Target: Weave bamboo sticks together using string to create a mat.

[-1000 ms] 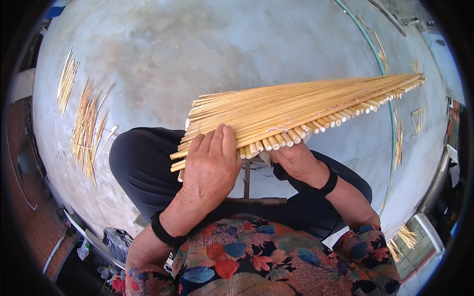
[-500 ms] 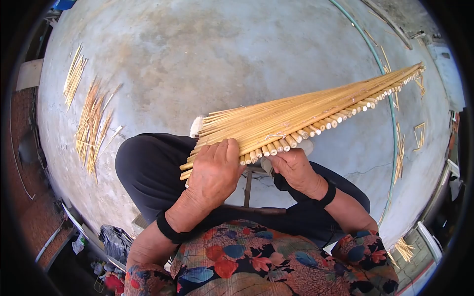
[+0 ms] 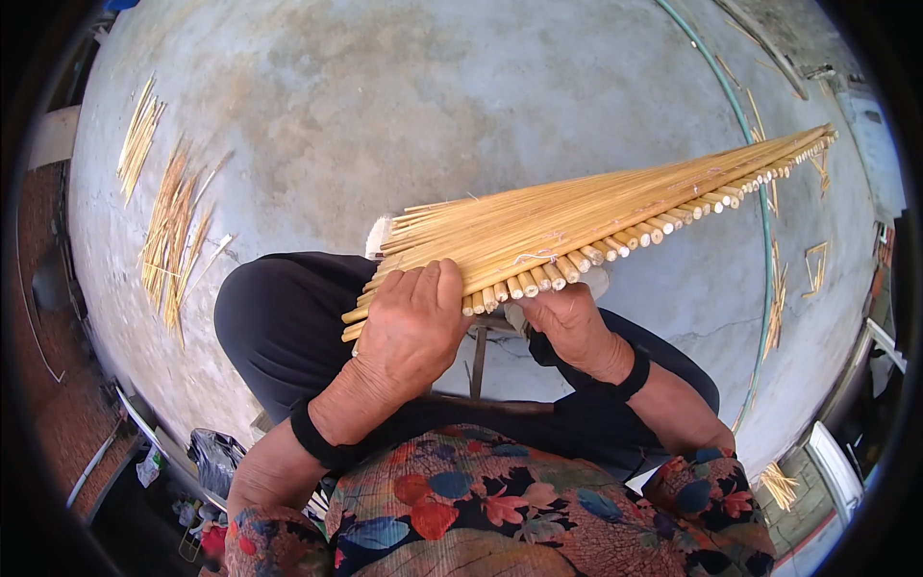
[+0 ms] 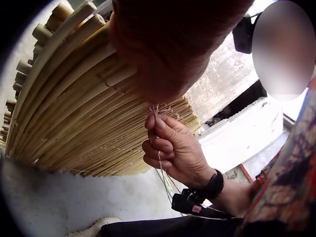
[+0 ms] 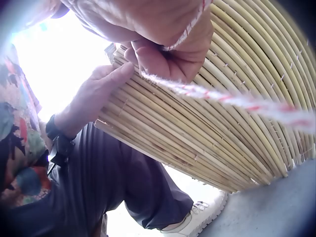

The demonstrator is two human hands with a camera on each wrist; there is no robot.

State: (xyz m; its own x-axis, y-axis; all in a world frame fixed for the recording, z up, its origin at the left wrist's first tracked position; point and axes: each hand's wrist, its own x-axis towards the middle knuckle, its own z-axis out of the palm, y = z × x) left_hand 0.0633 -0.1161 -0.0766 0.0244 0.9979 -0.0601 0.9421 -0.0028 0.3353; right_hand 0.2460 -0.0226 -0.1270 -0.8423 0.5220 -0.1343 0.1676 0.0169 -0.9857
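Note:
A fan-shaped mat of pale stalks (image 3: 577,216), bound by thread, slants across the lap in the head view, its thick cut ends toward the body. My left hand (image 3: 409,327) grips its near left part, fingers over the top. From below, the right wrist view has the left hand's (image 5: 98,94) thumb along the stalks' underside. My right hand (image 3: 574,332) is at the near edge, fingertips partly hidden under the stalk ends. In the left wrist view the right hand (image 4: 177,150) pinches thin string ends. Red-and-white string (image 5: 222,96) runs through its fingers in the right wrist view.
Loose stalks (image 3: 173,236) lie on the concrete floor (image 3: 317,115) at left, with more at right. A green hose (image 3: 766,250) crosses the right side. A dark bag (image 3: 216,460) stands at lower left. A pale shoe (image 5: 197,217) is below the mat.
The mat's narrow far end has risen slightly in the head view, and a pale shoe has come into sight beside its left end. Both hands stay at the near edge with little shift.

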